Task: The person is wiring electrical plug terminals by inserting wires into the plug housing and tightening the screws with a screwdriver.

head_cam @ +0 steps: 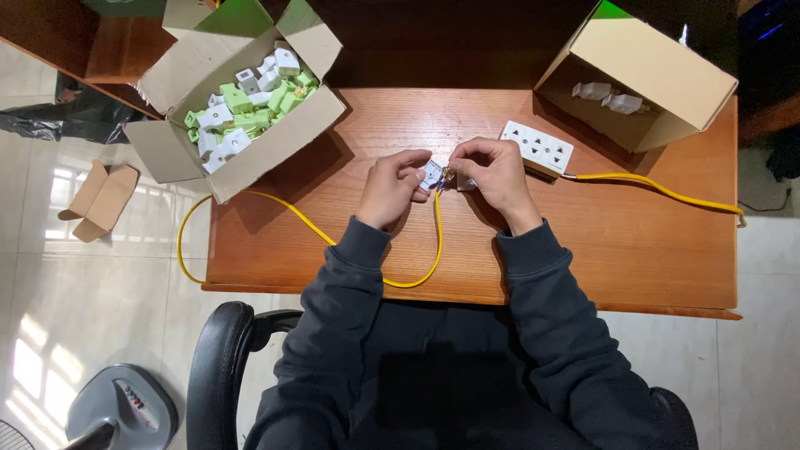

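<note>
White plug body sits mid-desk between my hands, at the end of the yellow cable. My left hand pinches it w/ fingertips; right hand is closed on a small part against it. White power strip just right. Box of green & white plugs far left, near-empty box far right.

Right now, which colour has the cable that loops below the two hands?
Yellow. The cable shows best in the head view, against the brown wooden table.
</note>
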